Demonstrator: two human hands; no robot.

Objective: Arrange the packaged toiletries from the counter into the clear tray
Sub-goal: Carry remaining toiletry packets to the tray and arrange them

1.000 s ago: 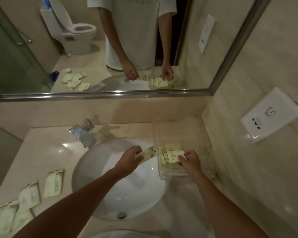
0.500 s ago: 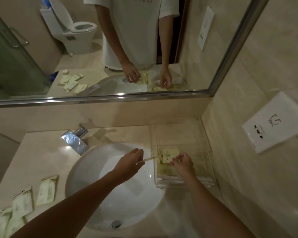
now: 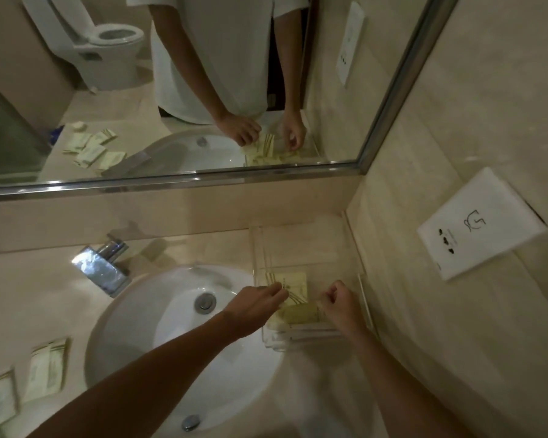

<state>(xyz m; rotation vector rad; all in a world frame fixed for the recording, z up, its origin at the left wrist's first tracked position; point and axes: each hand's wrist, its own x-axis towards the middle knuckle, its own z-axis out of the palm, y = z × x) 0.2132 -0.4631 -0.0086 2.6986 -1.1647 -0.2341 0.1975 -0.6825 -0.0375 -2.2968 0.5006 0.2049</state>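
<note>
The clear tray (image 3: pixel 256 251) stands on the counter to the right of the sink, against the side wall. Several cream packets with striped ends (image 3: pixel 298 281) lie in its near half. My left hand (image 3: pixel 257 306) reaches over the tray's left wall and pinches a striped packet (image 3: pixel 293 295) just above the others. My right hand (image 3: pixel 339 300) is inside the tray with its fingers curled on the right end of a pale green packet (image 3: pixel 301 314). More loose packets (image 3: pixel 46 368) lie on the counter at the far left.
A white sink basin (image 3: pixel 171 343) fills the middle, with a chrome faucet (image 3: pixel 103 267) behind it. A mirror (image 3: pixel 203 181) spans the back wall. A white socket plate (image 3: pixel 478 222) sits on the right wall, close to the tray.
My left hand has carried its packet right, from above the sink to over the tray. My right hand has lowered its packet onto the ones in the tray.
</note>
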